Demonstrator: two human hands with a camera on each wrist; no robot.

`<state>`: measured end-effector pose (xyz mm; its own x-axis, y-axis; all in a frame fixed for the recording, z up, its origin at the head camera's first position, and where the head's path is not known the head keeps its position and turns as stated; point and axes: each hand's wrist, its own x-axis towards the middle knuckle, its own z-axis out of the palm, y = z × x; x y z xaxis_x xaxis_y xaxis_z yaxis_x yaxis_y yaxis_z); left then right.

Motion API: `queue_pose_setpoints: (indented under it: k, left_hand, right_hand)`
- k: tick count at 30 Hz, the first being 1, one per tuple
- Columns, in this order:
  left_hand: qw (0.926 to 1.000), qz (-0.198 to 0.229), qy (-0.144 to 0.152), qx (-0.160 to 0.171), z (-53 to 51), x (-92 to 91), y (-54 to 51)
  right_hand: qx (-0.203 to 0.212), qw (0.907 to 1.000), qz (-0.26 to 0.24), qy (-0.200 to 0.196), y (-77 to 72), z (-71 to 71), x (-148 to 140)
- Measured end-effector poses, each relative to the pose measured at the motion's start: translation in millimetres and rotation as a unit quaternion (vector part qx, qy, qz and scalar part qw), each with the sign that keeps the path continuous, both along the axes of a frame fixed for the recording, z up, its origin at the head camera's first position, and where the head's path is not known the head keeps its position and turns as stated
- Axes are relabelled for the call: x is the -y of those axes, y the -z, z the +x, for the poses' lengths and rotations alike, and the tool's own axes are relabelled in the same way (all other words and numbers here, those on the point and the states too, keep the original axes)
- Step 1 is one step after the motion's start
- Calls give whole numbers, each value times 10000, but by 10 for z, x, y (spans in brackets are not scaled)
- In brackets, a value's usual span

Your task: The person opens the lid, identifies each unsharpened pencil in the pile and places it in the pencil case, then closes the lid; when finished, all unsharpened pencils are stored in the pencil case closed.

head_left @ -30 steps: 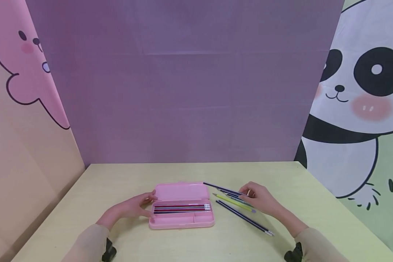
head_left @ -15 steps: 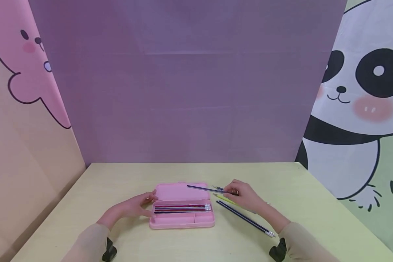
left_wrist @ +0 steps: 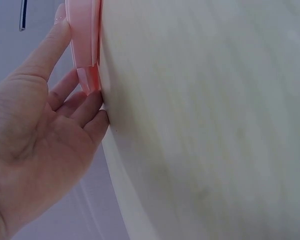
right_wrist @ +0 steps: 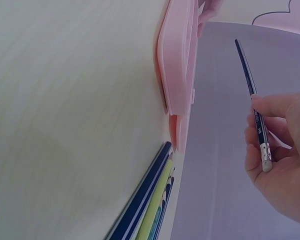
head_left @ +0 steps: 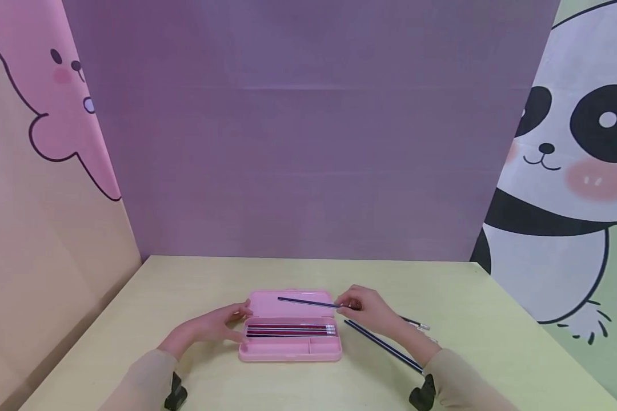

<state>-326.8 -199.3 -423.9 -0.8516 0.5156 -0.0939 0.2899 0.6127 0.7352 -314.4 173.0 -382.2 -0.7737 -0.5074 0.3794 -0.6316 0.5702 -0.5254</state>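
Note:
An open pink pencil case [head_left: 275, 350] lies on the table, its lid [head_left: 267, 310] folded back to the far side. Several striped pencils [head_left: 288, 331] fill its rear compartment. My left hand [head_left: 217, 325] holds the case's left end, thumb at the front part and fingers by the lid, as the left wrist view confirms. My right hand [head_left: 368, 310] pinches a dark blue striped pencil [right_wrist: 246, 65] between thumb and fingers. That pencil is raised above the lid and points left, its white eraser [right_wrist: 267, 165] near the palm.
Right of the case, dark pencils [head_left: 382, 345] lie slanted on the table [head_left: 195, 279]. A yellow-green pencil [right_wrist: 155, 200] and several more pencils lie close by, mostly hidden by the right arm in the head view. A purple backdrop [head_left: 308, 142] rises behind.
My right hand has lifted the dark pencil from the group and carried it left, over the lid. The left hand stays on the case. The head view has shifted slightly.

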Motion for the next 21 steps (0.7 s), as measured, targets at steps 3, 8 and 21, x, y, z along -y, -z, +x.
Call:
queue_pose_setpoints:
  k: [3,8,21]
  left_hand:
    - [10000,38,-5,25,3,2,-3]
    - [10000,35,-48,39,-2,0,-13]
    - [10000,58,-21,57,19,10,-59]
  right_hand:
    - [69,9999,66,-49,10,-15,65]
    - [262,9995,137,-121,39,-42,167]
    - [449,9973,253,-528,91,-92,397]
